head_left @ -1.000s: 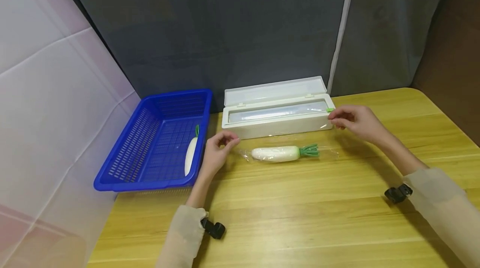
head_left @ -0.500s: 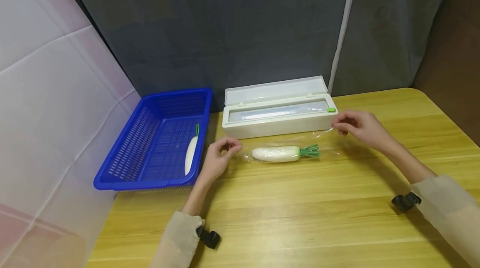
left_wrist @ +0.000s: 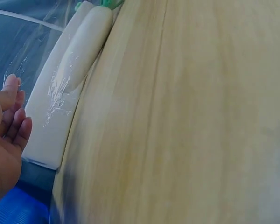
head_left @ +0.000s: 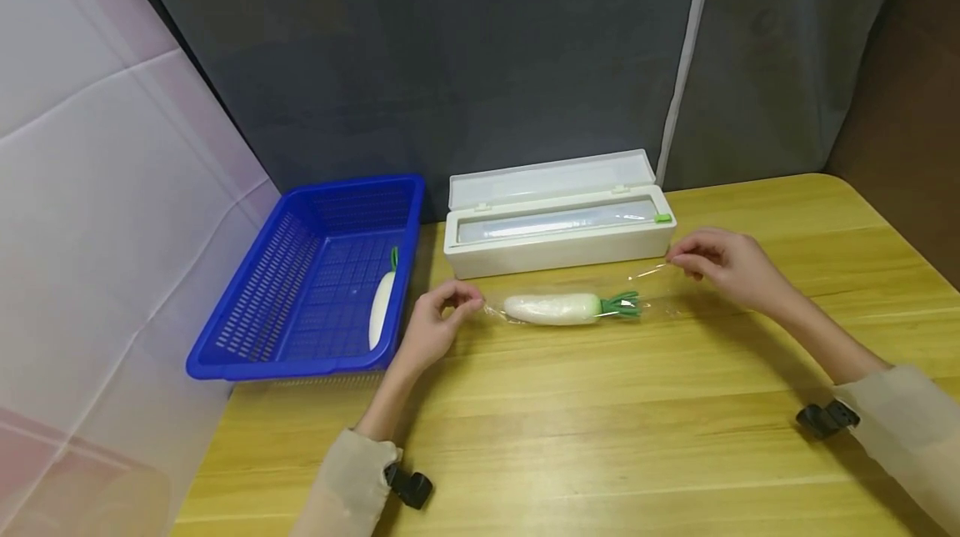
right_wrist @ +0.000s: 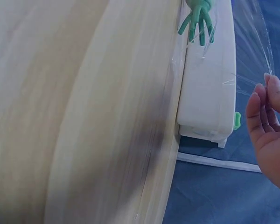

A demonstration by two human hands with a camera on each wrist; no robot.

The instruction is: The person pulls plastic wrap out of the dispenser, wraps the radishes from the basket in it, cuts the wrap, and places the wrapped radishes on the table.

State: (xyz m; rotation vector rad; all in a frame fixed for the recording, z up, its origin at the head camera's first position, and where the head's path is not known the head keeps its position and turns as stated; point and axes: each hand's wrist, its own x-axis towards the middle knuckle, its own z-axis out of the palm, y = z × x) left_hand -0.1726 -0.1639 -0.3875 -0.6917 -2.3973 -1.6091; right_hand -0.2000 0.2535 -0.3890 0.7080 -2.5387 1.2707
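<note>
A white radish with green stem stubs lies on its side on the table, with clear cling film over and around it. My left hand pinches the film's left corner between thumb and fingers, just beyond the radish's tip. On the other side my right hand pinches the film's right corner, held up past the stems. In the right wrist view the film stretches in creases toward the fingertips. Behind the radish stands a white cling film dispenser, its lid raised and a green slider at its right end.
At the left sits a blue plastic basket, with a second white radish along its right wall. A dark grey curtain hangs behind the wooden table.
My right hand has moved away from the dispenser's slider, toward me and slightly right, drawing the film's edge down over the radish. The left hand has come slightly nearer to me.
</note>
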